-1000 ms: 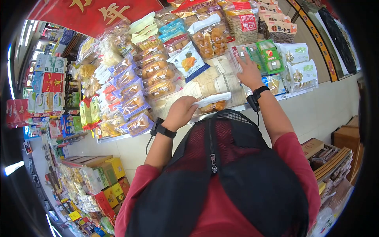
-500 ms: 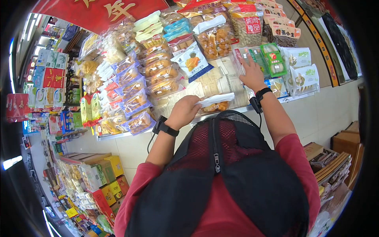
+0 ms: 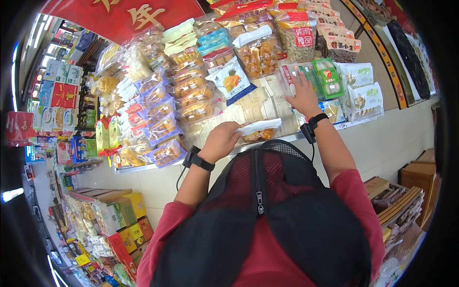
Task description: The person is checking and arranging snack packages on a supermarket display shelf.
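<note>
My left hand [image 3: 222, 141] is at the near edge of the display, its thumb and fingers closed on the left end of a bag of snacks [image 3: 258, 136]. That bag has a white top strip [image 3: 259, 126] and brown pieces behind clear plastic. My right hand [image 3: 303, 98] lies with fingers stretched out over a clear packet with red print [image 3: 288, 79], holding nothing I can see. Just beyond its fingertips are a dark green packet [image 3: 308, 74] and a bright green packet [image 3: 328, 78]. A white and blue packet [image 3: 231, 80] lies between the two hands, farther back.
Rows of purple-edged pastry packs [image 3: 160, 125] and clear brown pastry packs [image 3: 195, 106] fill the left side. Larger snack bags [image 3: 258, 53] stand at the back, and white pouches [image 3: 365, 95] lie at the right. Stacked boxes [image 3: 131, 205] stand on the floor at left.
My right hand has settled lower and flatter over the packets, its fingers a little more together. The left hand keeps hold of the bag. The whole view has shifted slightly.
</note>
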`<state>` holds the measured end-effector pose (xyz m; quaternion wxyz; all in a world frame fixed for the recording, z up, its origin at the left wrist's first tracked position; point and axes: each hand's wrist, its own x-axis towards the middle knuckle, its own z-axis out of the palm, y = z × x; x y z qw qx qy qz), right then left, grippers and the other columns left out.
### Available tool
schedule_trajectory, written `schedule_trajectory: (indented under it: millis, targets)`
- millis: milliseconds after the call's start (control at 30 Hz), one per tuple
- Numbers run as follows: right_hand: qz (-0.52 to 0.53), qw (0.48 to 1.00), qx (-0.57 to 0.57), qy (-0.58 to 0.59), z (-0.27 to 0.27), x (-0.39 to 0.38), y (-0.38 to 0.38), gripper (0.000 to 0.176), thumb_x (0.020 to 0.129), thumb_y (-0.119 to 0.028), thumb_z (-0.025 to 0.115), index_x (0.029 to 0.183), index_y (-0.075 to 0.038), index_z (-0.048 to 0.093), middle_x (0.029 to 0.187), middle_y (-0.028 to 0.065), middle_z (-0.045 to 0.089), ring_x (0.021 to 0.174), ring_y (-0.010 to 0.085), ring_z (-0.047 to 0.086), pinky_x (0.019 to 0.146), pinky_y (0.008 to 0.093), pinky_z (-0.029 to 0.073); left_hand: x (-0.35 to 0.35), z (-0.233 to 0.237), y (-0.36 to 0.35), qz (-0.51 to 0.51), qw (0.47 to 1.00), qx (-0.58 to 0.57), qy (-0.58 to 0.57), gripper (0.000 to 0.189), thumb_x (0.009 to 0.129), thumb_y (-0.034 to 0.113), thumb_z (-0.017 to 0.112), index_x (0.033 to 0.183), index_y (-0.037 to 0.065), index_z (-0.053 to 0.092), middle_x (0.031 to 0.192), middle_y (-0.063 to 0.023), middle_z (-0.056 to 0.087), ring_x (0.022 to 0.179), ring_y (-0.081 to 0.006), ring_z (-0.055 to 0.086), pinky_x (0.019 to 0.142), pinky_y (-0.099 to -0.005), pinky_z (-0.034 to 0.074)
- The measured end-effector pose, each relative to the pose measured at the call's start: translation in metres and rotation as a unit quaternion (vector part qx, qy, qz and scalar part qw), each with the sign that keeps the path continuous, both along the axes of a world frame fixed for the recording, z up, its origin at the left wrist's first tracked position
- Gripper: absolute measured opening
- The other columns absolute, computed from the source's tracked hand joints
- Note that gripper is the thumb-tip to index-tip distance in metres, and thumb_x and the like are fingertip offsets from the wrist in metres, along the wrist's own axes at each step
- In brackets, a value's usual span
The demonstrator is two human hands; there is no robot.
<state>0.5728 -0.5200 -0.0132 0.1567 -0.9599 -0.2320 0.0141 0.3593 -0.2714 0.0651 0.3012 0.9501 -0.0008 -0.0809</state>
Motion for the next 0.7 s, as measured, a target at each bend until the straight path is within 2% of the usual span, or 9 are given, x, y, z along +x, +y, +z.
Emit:
schedule_trajectory:
  millis: [100,167,267,300,367,467,600,667,700]
  targets:
    - [0.023,0.997,0.036,-0.064,0.019,-0.012,0.003,0.067,0.078,-0.041,0.068,0.136,-0.012,0.048,0.147,0.0195,0.035,0.131,0.0413,0.037,0.107,0.0458,0.035,-0.003,-0.004,-0.001,0.003,0.999,-0.015,-0.037,0.019,0.089,0.018,0.056,0.096,0.001,0.06,0.091,-0.0186,0.062,0.09,-0.0371,0.059,0.079,-0.0442,0.046]
    - [0.137,0.968,0.208,0.025,0.04,-0.029,0.009,0.061,0.081,-0.036,0.067,0.133,-0.007,0.051,0.143,0.019,0.042,0.131,0.0364,0.041,0.107,0.0431,0.035,-0.003,-0.006,-0.002,0.008,0.998,-0.023,-0.064,0.017,0.089,0.018,0.055,0.09,0.002,0.058,0.086,-0.0188,0.06,0.087,-0.0375,0.058,0.076,-0.0458,0.046]
    - [0.295,0.93,0.214,0.053,0.067,-0.061,0.024,0.051,0.082,-0.034,0.066,0.124,-0.007,0.058,0.126,0.0182,0.057,0.119,0.0335,0.052,0.101,0.0421,0.041,-0.001,-0.007,0.0,-0.008,0.998,-0.01,-0.059,0.018,0.089,0.019,0.055,0.092,0.002,0.059,0.087,-0.019,0.061,0.088,-0.0372,0.058,0.077,-0.0453,0.046]
    - [0.296,0.929,0.214,0.053,0.075,-0.069,0.03,0.051,0.082,-0.034,0.066,0.124,-0.007,0.058,0.126,0.0182,0.057,0.119,0.0335,0.052,0.101,0.0421,0.041,0.001,-0.006,0.0,-0.014,0.999,-0.002,-0.043,0.019,0.089,0.019,0.056,0.097,0.002,0.061,0.091,-0.0187,0.062,0.09,-0.037,0.059,0.078,-0.0438,0.047]
    - [0.337,0.926,0.021,0.168,0.085,-0.079,0.038,0.031,0.083,-0.03,0.06,0.105,-0.009,0.067,0.099,0.0159,0.067,0.096,0.0332,0.063,0.085,0.0442,0.049,0.004,-0.001,0.001,-0.021,0.999,0.006,-0.028,0.022,0.089,0.019,0.056,0.102,0.002,0.063,0.094,-0.0183,0.063,0.091,-0.0368,0.06,0.08,-0.0423,0.047]
    - [0.326,0.936,0.006,0.134,0.069,-0.087,0.043,0.023,0.083,-0.025,0.057,0.096,-0.01,0.069,0.083,0.0136,0.067,0.081,0.0334,0.065,0.074,0.0461,0.05,0.01,0.011,0.008,-0.035,0.999,-0.021,0.02,0.023,0.091,0.022,0.057,0.101,0.002,0.064,0.091,-0.0185,0.064,0.086,-0.0345,0.061,0.077,-0.0404,0.048]
    - [0.326,0.938,0.017,0.115,0.064,-0.088,0.039,0.023,0.085,-0.022,0.054,0.097,-0.01,0.07,0.085,0.0142,0.067,0.082,0.0339,0.065,0.074,0.0459,0.05,0.043,-0.013,0.045,0.062,0.994,-0.084,0.013,0.031,0.095,0.03,0.053,0.098,0.002,0.065,0.091,-0.0184,0.066,0.088,-0.0335,0.063,0.075,-0.0399,0.048]
    - [0.318,0.941,0.031,0.108,0.065,-0.091,0.036,0.023,0.084,-0.021,0.054,0.096,-0.01,0.07,0.086,0.0138,0.068,0.082,0.0338,0.065,0.074,0.0461,0.05,0.068,-0.028,0.057,0.053,0.991,-0.114,0.046,0.034,0.096,0.031,0.053,0.107,0.0,0.064,0.092,-0.012,0.066,0.086,-0.0209,0.061,0.078,-0.0335,0.048]
    - [0.315,0.942,0.032,0.108,0.069,-0.093,0.035,0.023,0.084,-0.021,0.054,0.096,-0.01,0.07,0.086,0.0138,0.068,0.082,0.0338,0.065,0.074,0.0461,0.05,0.078,-0.046,0.06,0.049,0.991,-0.114,0.048,0.034,0.096,0.031,0.053,0.107,0.0,0.064,0.092,-0.012,0.066,0.086,-0.0209,0.061,0.078,-0.0335,0.048]
